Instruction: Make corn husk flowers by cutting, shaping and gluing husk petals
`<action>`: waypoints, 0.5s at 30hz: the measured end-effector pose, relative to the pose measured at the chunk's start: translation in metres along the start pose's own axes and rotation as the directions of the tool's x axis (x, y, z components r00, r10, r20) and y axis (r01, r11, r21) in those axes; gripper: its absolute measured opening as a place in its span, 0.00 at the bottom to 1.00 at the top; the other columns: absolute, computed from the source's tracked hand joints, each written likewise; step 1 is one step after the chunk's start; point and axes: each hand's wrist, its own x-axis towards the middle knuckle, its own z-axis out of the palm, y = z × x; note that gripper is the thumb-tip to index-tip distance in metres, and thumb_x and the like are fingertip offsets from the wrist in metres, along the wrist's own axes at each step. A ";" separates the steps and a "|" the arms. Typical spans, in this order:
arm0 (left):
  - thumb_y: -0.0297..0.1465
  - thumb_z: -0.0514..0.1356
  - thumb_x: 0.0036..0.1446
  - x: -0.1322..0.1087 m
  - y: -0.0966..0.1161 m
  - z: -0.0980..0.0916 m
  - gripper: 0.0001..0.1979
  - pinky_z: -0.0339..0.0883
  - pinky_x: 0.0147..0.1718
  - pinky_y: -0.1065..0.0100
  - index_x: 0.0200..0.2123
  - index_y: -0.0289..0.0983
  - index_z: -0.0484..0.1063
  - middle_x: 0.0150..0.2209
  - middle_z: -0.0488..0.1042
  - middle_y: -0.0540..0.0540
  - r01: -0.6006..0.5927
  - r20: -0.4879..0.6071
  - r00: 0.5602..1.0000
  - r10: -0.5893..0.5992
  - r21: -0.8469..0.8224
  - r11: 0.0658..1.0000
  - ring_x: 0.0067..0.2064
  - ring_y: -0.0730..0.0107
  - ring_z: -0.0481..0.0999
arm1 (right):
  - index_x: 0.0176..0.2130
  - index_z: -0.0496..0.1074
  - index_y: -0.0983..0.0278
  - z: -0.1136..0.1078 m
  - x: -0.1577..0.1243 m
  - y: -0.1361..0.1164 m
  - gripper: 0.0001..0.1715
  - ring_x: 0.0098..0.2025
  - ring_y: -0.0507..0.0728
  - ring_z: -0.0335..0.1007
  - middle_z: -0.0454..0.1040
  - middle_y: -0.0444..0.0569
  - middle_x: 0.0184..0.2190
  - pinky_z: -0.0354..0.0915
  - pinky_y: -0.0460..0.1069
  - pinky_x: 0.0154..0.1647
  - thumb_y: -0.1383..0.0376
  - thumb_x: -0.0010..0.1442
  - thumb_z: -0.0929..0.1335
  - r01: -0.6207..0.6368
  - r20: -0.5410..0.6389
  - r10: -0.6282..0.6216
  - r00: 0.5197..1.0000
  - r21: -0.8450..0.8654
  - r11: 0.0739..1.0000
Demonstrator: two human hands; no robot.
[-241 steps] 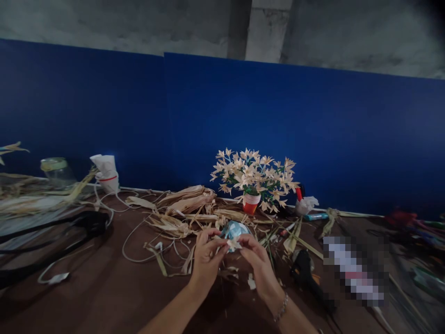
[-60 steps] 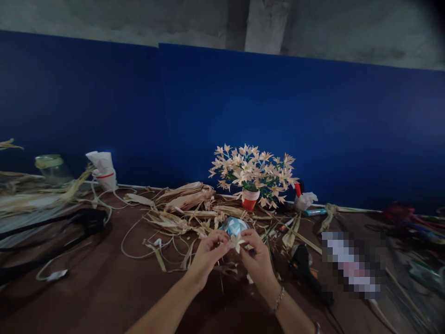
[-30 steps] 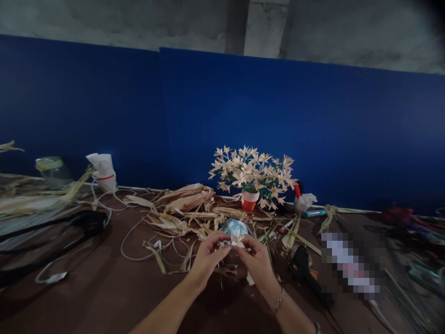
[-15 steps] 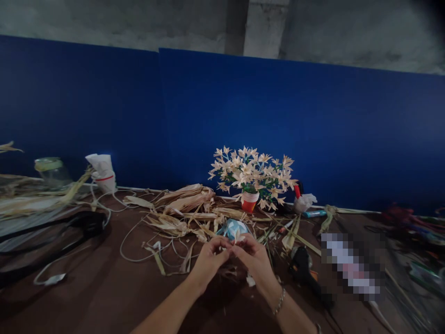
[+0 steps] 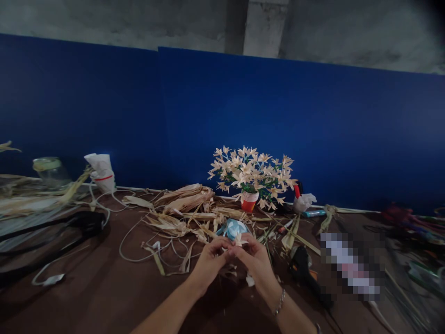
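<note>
The front edge of the tabletop (image 5: 114,301) is cut off, as are both forearms. Toward its right side, a long object (image 5: 351,269) is masked by coarse blocks and cannot be identified; a dark red tangle (image 5: 399,215) by the back edge is blurred. The base of a small pale flower (image 5: 239,240) is hidden by fingertips, and a light blue and white bundle (image 5: 234,227) is partly covered from the front. The flower is held over the middle of the tabletop, between the left hand (image 5: 209,263) and the right hand (image 5: 257,263). Both are nearly closed, thumbs and fingertips pinched together at its base (each finger's exact contact cannot be made out). By the back edge, potted flowers (image 5: 248,171) are seen upright.
</note>
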 end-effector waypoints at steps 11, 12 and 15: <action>0.38 0.64 0.40 0.000 0.001 0.000 0.13 0.56 0.29 0.73 0.20 0.34 0.68 0.24 0.65 0.51 0.124 0.041 0.992 -0.120 -0.119 0.985 0.28 0.75 0.63 | 0.22 0.67 0.65 0.001 0.000 -0.003 0.08 0.27 0.49 0.60 0.63 0.42 0.25 0.60 0.44 0.27 0.63 0.44 0.70 -0.037 0.020 0.036 0.999 0.031 0.999; 0.38 0.64 0.40 0.000 0.001 0.000 0.13 0.56 0.28 0.73 0.21 0.34 0.68 0.23 0.65 0.52 0.127 0.030 0.992 -0.125 -0.103 0.986 0.27 0.75 0.63 | 0.22 0.67 0.65 0.001 0.000 -0.002 0.08 0.26 0.50 0.60 0.63 0.42 0.24 0.60 0.44 0.27 0.64 0.45 0.70 -0.025 0.010 0.025 1.000 -0.002 1.000; 0.37 0.63 0.42 0.000 0.001 -0.002 0.12 0.56 0.29 0.73 0.27 0.35 0.69 0.24 0.66 0.51 0.116 -0.047 0.992 -0.117 -0.038 0.993 0.28 0.74 0.63 | 0.22 0.67 0.65 -0.001 0.001 -0.001 0.07 0.28 0.51 0.62 0.64 0.43 0.25 0.61 0.45 0.30 0.65 0.46 0.69 0.050 -0.017 -0.054 0.998 -0.165 0.985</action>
